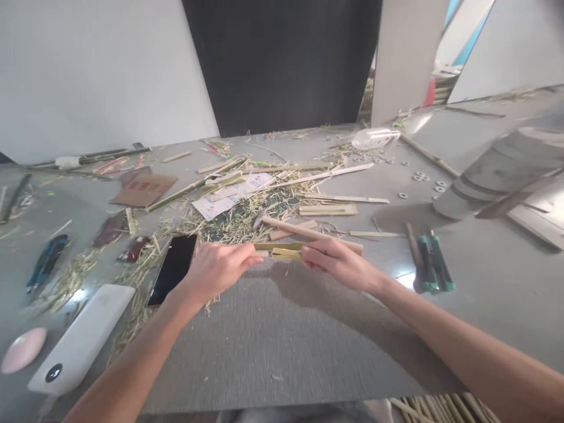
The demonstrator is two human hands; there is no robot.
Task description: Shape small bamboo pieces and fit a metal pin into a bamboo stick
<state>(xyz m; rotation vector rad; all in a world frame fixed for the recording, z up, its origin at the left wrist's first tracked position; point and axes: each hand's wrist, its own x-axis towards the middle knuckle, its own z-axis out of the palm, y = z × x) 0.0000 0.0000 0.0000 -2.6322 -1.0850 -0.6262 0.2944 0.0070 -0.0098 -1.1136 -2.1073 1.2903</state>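
Near the table's front, my left hand [224,264] is closed on a strip of bamboo whose pale end pokes out past the fingertips. Facing it, my right hand [332,261] pinches a short yellowish bamboo piece [286,253]. The two pieces meet, or nearly so, between my hands; whether they are joined is too small to tell. Just behind lies a darker bamboo strip [282,245], partly covered by the fingers. A wooden-handled tool [312,232] with a small metal head rests beyond my right hand.
Bamboo shavings [238,214] and split strips cover the table's middle. A black phone [174,267] and a white power bank [83,338] lie left. At right are green-handled tools [434,261], small white rings [420,176] and a grey cylinder [489,170]. Upright panels stand behind.
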